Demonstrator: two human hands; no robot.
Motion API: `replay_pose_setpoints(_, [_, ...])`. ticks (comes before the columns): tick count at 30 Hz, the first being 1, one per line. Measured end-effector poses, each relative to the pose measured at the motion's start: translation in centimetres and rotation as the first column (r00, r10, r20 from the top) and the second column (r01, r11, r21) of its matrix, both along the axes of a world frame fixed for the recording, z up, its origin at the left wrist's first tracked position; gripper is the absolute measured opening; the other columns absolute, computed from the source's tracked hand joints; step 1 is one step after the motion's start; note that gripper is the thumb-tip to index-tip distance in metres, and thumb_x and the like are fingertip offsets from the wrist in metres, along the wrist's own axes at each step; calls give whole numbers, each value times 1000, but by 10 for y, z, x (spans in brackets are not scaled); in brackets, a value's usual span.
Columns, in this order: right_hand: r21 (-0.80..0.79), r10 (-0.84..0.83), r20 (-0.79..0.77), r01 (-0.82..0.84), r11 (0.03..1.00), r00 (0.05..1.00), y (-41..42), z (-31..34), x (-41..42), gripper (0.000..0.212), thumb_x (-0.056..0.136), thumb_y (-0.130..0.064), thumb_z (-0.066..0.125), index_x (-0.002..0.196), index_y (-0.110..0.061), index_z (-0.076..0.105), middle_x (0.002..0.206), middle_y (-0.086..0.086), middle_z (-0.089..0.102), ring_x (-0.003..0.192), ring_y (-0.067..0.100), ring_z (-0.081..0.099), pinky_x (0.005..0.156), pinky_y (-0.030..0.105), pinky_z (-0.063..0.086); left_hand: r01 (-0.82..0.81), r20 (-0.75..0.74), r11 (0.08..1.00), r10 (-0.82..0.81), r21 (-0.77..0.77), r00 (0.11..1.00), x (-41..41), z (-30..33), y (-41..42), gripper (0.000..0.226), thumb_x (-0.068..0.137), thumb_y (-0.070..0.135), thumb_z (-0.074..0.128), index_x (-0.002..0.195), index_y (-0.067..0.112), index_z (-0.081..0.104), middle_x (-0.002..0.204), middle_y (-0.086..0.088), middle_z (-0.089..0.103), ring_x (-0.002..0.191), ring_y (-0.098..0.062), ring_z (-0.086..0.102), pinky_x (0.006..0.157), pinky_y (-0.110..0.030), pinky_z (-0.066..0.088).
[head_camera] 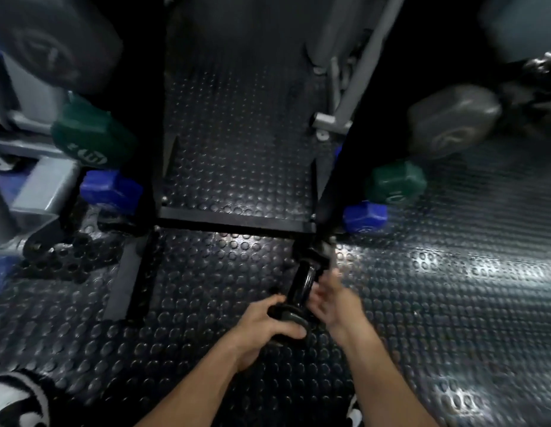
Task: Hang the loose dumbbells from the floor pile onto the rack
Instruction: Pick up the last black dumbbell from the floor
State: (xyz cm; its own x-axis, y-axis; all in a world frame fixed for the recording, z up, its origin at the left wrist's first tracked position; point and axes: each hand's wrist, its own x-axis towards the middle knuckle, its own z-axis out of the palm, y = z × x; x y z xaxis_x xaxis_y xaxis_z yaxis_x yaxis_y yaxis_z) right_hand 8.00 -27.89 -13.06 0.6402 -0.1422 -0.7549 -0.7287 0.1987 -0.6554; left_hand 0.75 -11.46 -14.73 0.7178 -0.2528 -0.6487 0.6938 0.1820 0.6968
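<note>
Dim gym, black studded rubber floor [422,303]. Left hand [268,325] fingers clenched around a black dumbbell [301,288]; right hand [332,298] fingers released beside it, before a black rack [237,218].

Black dumbbell [300,291]: near end covered by left hand [268,326], far end lost in shadow | right hand [332,298]: motion-blurred, grip undetermined | shoe [18,402]: cut by frame edge | upper rack [157,97]: dark, blurred.
</note>
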Motion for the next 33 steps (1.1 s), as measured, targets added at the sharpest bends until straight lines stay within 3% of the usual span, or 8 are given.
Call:
replay_pose_setpoints(5, [105, 103, -12, -101, 989, 995, -34, 27, -24, 40, 107, -32, 49, 118, 0, 70, 114, 19, 75, 108, 36, 71, 84, 43, 59, 136, 35, 986, -140, 102, 990, -7, 30, -37, 58, 59, 3, 91, 111, 19, 73, 101, -5, 80, 100, -23, 75, 98, -39, 56])
replay_pose_setpoints(13, [-34, -142, -30, 141, 989, 989, -107, 39, 3, 32, 105, -31, 55, 94, -3, 67, 78, 14, 67, 70, 28, 65, 67, 40, 57, 332, 124, 939, -341, 90, 932, 27, 44, -111, 63, 71, 41, 91, 127, 32, 63, 116, 8, 75, 107, -7, 70, 100, -29, 54])
replay_pose_setpoints(18, [-153, -94, -25, 89, 984, 995, -150, 42, 63, 30, 104, -33, 56, 108, -4, 63, 83, 11, 63, 67, 25, 58, 52, 34, 54, -182, 99, 963, 165, 197, 981, 106, 46, -95, 13, 100, 35, 62, 113, 36, 66, 128, 2, 68, 110, -15, 64, 81, -31, 48])
replay_pose_setpoints(22, [-245, 30, 74, -11, 970, 997, -161, 36, 121, 26, 104, -29, 57, 101, -4, 64, 88, 10, 61, 81, 26, 58, 76, 44, 53, -440, 135, 890, 424, 122, 895, 165, 62, -85, 44, 100, 52, 54, 136, 28, 60, 138, -1, 61, 123, -25, 58, 100, -44, 46])
replay_pose_setpoints(24, [-276, 102, 99, -71, 958, 990, -156, 28, 148, 25, 104, -28, 58, 95, -6, 65, 83, 9, 61, 76, 23, 57, 73, 39, 49, -497, 143, 864, 484, 74, 863, 189, 72, -88, 55, 100, 57, 49, 143, 23, 57, 146, -6, 57, 134, -31, 53, 96, -41, 49])
replay_pose_setpoints(27, [-303, 161, 114, -120, 945, 980, -146, 7, 182, 28, 101, -29, 62, 101, -2, 67, 85, 14, 65, 73, 27, 61, 70, 41, 53, -483, 124, 875, 482, -25, 867, 212, 80, -99, 34, 104, 51, 44, 119, 32, 68, 132, 1, 65, 121, -22, 59, 65, -27, 51])
replay_pose_setpoints(30, [-296, 181, 129, -136, 945, 975, -132, -14, 208, 31, 100, -27, 64, 99, 3, 64, 87, 17, 71, 72, 28, 65, 66, 41, 57, -462, 152, 885, 466, -67, 872, 217, 80, -104, 31, 105, 48, 40, 105, 35, 68, 119, 5, 68, 109, -16, 61, 68, -31, 50])
replay_pose_setpoints(33, [-278, 194, 125, -153, 948, 973, -122, -25, 227, 27, 101, -24, 64, 94, 2, 64, 78, 11, 68, 63, 22, 65, 53, 30, 54, -434, 217, 898, 439, -73, 872, 218, 70, -101, 37, 106, 49, 37, 126, 33, 64, 123, 4, 67, 106, -14, 63, 74, -33, 53])
